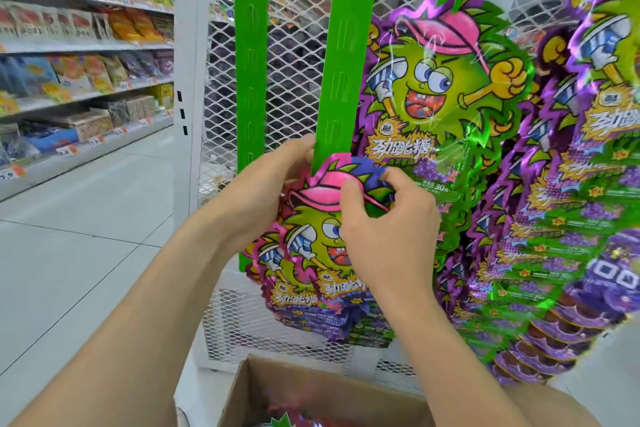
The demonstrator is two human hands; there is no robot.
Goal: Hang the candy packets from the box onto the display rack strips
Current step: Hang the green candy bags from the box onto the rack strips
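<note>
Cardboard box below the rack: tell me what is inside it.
Inside the cardboard box, only a spiky green corner of a candy packet shows at the picture's bottom edge. The rest lies out of frame, and the right forearm covers its right side.

Store shelves (86, 45) stocked with snack bags at left, price tags (65, 150) along their edges, pale tiled floor (86, 236)

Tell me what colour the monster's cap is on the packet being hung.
Pink cap on the candy packet; head view shows it best.
</note>
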